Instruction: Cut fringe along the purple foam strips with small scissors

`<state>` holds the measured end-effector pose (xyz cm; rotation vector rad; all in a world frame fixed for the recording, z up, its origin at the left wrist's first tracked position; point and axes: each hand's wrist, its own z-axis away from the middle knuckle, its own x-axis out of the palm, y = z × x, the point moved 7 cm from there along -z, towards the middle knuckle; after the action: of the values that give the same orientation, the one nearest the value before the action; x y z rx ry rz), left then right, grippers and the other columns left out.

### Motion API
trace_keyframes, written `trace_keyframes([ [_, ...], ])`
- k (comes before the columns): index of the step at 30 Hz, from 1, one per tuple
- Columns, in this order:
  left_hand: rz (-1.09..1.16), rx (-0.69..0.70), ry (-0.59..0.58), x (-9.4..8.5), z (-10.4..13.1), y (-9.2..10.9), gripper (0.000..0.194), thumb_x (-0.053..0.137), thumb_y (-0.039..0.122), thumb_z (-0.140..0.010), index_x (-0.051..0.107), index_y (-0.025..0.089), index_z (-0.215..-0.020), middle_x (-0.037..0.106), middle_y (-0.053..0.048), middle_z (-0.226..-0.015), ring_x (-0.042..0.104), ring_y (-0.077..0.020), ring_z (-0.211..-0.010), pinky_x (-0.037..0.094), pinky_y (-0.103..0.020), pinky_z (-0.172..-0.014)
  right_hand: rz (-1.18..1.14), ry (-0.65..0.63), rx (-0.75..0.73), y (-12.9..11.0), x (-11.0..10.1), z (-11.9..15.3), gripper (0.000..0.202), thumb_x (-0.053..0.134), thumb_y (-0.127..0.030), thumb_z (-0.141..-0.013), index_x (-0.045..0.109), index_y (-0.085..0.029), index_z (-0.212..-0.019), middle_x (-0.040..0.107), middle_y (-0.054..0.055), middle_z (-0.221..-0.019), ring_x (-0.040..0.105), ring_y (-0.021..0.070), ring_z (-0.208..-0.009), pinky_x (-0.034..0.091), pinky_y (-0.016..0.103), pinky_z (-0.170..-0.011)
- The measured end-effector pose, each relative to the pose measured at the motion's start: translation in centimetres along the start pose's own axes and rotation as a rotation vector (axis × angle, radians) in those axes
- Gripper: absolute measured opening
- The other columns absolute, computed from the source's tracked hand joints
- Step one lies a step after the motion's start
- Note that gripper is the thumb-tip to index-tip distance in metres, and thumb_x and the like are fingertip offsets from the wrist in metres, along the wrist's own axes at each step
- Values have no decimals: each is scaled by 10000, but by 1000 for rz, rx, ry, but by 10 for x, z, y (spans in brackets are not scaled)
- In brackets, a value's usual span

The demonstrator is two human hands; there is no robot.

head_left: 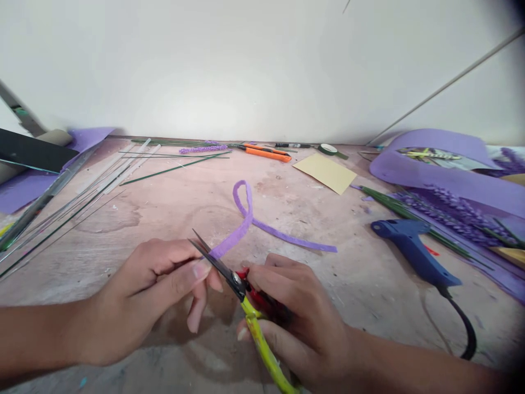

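A long, narrow purple strip (234, 239), foam or felt by its look, loops up from my left hand (164, 287) and trails onto the table to the right. My left thumb and fingers pinch its near end. In my right hand (297, 312) is a pair of scissors (259, 335) with yellow-green on the handle and dark blades. The blades are parted at the pinched end of the strip, close to my left thumb tip. Something red and black (262, 298) also shows under my right fingers; they hide most of it.
A blue glue gun (414, 246) with its cord lies at right, near purple flower sprigs (455, 213) and purple sheets (435, 139). Behind are a yellow card (326, 172), an orange utility knife (267, 152) and a tape roll (327, 148). Glue sticks (133, 167) and wires lie at left.
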<state>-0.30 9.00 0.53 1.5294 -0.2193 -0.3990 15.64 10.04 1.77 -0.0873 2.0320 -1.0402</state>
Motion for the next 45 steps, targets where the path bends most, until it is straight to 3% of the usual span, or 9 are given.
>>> trace_keyframes([
  [5,-28,19,55,-3,2,0,468,494,397,-1066,663,199,-678,682,22,-608,561,-103,-580,415,-202,-536,-21,26,41,0,-2,-3,460,574,-518,-995,402,-215,-694,456,-63,-573,380,115,-531,275,295,-580],
  [10,21,11,53,-3,6,-2,418,487,399,-1069,681,204,-754,690,24,-593,586,-106,-566,419,-203,-520,29,26,26,-2,-2,-4,440,580,-517,-985,419,-215,-708,463,-59,-590,386,117,-543,287,292,-577],
  [16,2,-2,15,0,5,-5,363,482,394,-1073,732,195,-902,711,9,-598,520,-94,-482,339,-203,-419,69,58,-33,-3,-3,-1,301,615,-388,-951,471,-209,-757,515,-50,-622,401,116,-547,296,288,-586],
  [21,13,-4,22,0,5,-5,372,474,387,-1078,726,198,-881,717,9,-583,594,-109,-534,416,-204,-499,50,-17,26,2,0,2,334,635,-314,-910,382,-217,-717,456,-62,-606,371,117,-561,260,296,-592],
  [29,45,-2,1,2,3,-4,385,484,394,-1071,724,198,-843,717,-9,-653,641,-143,-634,483,-236,-619,9,4,16,2,0,-1,410,592,-444,-965,386,-220,-691,441,-66,-578,363,112,-523,283,299,-579],
  [35,73,-69,14,-1,4,-13,369,492,465,-1057,725,203,-940,718,9,-620,490,-109,-504,362,-213,-461,15,-8,73,3,-1,-2,439,561,-470,-998,407,-214,-677,465,-56,-574,391,116,-539,289,296,-582],
  [41,2,-2,53,-2,2,-4,458,473,387,-1074,680,196,-712,703,28,-613,442,-80,-484,311,-201,-438,20,12,55,1,-2,-3,419,586,-456,-989,449,-205,-684,498,-57,-575,396,113,-536,278,294,-576],
  [45,-33,18,55,-2,2,-2,444,465,347,-1078,683,198,-722,700,35,-619,439,-75,-473,311,-199,-432,10,21,40,3,-2,-1,400,597,-431,-983,451,-205,-688,491,-62,-579,383,111,-533,276,298,-581],
])
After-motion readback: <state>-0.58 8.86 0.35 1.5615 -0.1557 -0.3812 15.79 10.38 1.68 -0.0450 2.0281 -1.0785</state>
